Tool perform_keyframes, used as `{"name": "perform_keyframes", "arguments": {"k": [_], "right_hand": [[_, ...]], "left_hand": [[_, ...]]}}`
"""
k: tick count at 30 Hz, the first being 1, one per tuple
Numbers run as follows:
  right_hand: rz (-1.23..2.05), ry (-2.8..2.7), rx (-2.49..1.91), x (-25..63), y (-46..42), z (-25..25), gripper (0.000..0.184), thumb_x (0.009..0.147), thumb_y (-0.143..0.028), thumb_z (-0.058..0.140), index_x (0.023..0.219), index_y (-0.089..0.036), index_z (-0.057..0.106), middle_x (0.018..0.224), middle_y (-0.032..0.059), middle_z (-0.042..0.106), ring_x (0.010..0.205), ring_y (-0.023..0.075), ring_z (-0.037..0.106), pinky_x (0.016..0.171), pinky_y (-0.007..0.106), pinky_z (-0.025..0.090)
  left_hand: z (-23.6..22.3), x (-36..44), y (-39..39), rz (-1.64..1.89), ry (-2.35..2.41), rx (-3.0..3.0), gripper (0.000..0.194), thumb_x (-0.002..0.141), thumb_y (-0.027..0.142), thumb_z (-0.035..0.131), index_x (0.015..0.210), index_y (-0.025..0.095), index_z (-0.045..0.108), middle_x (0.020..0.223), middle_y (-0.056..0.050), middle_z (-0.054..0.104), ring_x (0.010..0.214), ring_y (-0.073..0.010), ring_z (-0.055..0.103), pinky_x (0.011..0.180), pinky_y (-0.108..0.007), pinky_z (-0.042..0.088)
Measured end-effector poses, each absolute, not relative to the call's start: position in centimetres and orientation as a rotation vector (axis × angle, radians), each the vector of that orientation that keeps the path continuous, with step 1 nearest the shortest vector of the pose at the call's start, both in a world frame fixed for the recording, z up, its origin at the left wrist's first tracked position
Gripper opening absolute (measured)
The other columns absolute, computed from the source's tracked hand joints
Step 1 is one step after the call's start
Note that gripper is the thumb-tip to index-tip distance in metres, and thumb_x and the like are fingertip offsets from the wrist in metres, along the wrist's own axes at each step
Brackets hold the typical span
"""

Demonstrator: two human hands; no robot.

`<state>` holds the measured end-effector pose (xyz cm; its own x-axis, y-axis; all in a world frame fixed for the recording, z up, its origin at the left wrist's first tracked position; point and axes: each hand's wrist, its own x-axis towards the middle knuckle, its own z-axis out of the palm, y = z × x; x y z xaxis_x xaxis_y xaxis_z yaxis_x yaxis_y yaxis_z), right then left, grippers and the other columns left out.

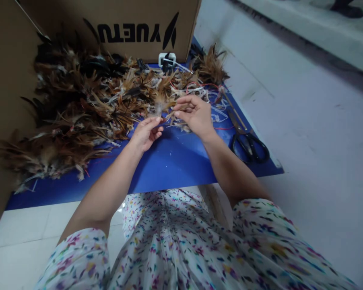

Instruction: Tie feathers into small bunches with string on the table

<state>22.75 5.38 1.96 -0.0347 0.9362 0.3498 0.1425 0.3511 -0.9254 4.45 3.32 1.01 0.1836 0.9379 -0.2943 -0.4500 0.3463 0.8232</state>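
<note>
Over the blue tabletop (181,155), my left hand (147,132) pinches a small feather (159,105) between thumb and forefinger, its fluffy grey part pointing up. My right hand (198,114) is close beside it, with thumb and fingers closed on thin brown feathers (173,114). The two sets of fingertips are a short gap apart. Behind and left of my hands spreads a large heap of brown and black feathers (87,96), many with pale fluffy ends.
Black-handled scissors (250,147) lie at the table's right, near a thin stick (234,108) and red and white strings (219,114). A white plastic piece (167,59) stands before a cardboard box (133,28). Another feather bunch (211,66) sits back right, near the wall (305,121).
</note>
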Motion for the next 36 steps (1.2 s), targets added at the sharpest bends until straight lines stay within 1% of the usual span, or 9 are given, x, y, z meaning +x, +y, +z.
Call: {"name": "perform_keyframes", "arguments": {"k": [6, 13, 17, 21, 23, 26, 28, 31, 36], "right_hand": [[0.860, -1.552, -0.998, 22.1, 5.1, 1.2, 0.038, 0.070, -0.040, 0.082, 0.100, -0.022, 0.068, 0.093, 0.0028, 0.070, 0.091, 0.0195, 0.069, 0.086, 0.036, 0.056], [0.825, -1.591, -1.051, 21.9, 5.1, 1.0, 0.035, 0.072, -0.040, 0.080, 0.100, -0.023, 0.068, 0.093, 0.0037, 0.070, 0.092, 0.0212, 0.068, 0.084, 0.037, 0.055], [0.843, -1.602, -1.048, 21.7, 4.9, 1.1, 0.033, 0.073, -0.038, 0.079, 0.100, -0.023, 0.068, 0.092, 0.0034, 0.069, 0.091, 0.0205, 0.066, 0.083, 0.036, 0.054], [0.829, -1.607, -1.057, 22.1, 5.1, 1.1, 0.034, 0.072, -0.040, 0.079, 0.100, -0.023, 0.068, 0.093, 0.0033, 0.068, 0.090, 0.0206, 0.065, 0.081, 0.035, 0.053], [0.751, -1.629, -1.094, 22.5, 5.3, 1.0, 0.031, 0.073, -0.041, 0.078, 0.096, -0.023, 0.069, 0.094, 0.0041, 0.068, 0.091, 0.0212, 0.064, 0.082, 0.036, 0.052], [0.627, -1.682, -1.126, 22.8, 5.5, 0.9, 0.029, 0.072, -0.045, 0.079, 0.085, -0.021, 0.070, 0.093, 0.0057, 0.069, 0.093, 0.0219, 0.062, 0.085, 0.038, 0.050], [0.697, -1.697, -1.095, 22.7, 5.4, 0.9, 0.035, 0.074, -0.053, 0.078, 0.081, -0.019, 0.070, 0.087, 0.0049, 0.069, 0.087, 0.0200, 0.062, 0.083, 0.036, 0.049], [0.910, -1.675, -1.037, 22.1, 5.0, 1.1, 0.045, 0.074, -0.063, 0.075, 0.080, -0.019, 0.070, 0.076, 0.0018, 0.068, 0.076, 0.0161, 0.059, 0.075, 0.032, 0.048], [1.031, -1.606, -0.992, 21.4, 4.4, 1.5, 0.043, 0.070, -0.061, 0.078, 0.073, -0.019, 0.071, 0.075, 0.0018, 0.071, 0.075, 0.0154, 0.061, 0.077, 0.031, 0.049]], "left_hand": [[1.0, 4.7, 3.2, 1.072, 0.920, 0.658, 0.011, 0.082, 0.015, 0.076, 0.076, 0.016, 0.066, 0.070, 0.004, 0.068, 0.050, -0.0049, 0.062, 0.045, -0.015, 0.050], [0.9, 4.8, 3.0, 1.033, 0.950, 0.720, 0.012, 0.078, 0.017, 0.079, 0.078, 0.015, 0.067, 0.075, 0.002, 0.071, 0.050, -0.0042, 0.060, 0.045, -0.015, 0.049], [1.0, 4.9, 3.0, 1.047, 0.928, 0.736, 0.012, 0.078, 0.014, 0.078, 0.073, 0.014, 0.067, 0.072, 0.001, 0.070, 0.049, -0.0029, 0.056, 0.046, -0.014, 0.048], [1.0, 4.8, 3.2, 1.099, 0.901, 0.732, 0.012, 0.081, 0.012, 0.075, 0.071, 0.013, 0.069, 0.071, 0.000, 0.070, 0.048, -0.0021, 0.054, 0.046, -0.014, 0.047], [1.1, 4.7, 3.3, 1.126, 0.902, 0.722, 0.012, 0.083, 0.012, 0.073, 0.071, 0.013, 0.069, 0.071, 0.001, 0.069, 0.048, -0.0013, 0.053, 0.046, -0.013, 0.045], [1.2, 4.6, 3.3, 1.130, 0.895, 0.717, 0.012, 0.083, 0.012, 0.073, 0.072, 0.013, 0.070, 0.072, 0.001, 0.069, 0.048, -0.0005, 0.053, 0.045, -0.012, 0.044], [1.2, 4.6, 3.2, 1.119, 0.870, 0.720, 0.012, 0.083, 0.012, 0.073, 0.071, 0.012, 0.070, 0.071, 0.001, 0.069, 0.047, -0.0008, 0.053, 0.045, -0.012, 0.044], [1.1, 4.7, 3.1, 1.101, 0.843, 0.724, 0.011, 0.081, 0.011, 0.074, 0.072, 0.012, 0.070, 0.070, 0.001, 0.069, 0.047, -0.0016, 0.054, 0.044, -0.013, 0.044], [0.9, 4.8, 3.0, 1.085, 0.836, 0.741, 0.011, 0.080, 0.012, 0.076, 0.071, 0.013, 0.070, 0.069, 0.001, 0.068, 0.047, -0.0019, 0.054, 0.044, -0.013, 0.045]]}}
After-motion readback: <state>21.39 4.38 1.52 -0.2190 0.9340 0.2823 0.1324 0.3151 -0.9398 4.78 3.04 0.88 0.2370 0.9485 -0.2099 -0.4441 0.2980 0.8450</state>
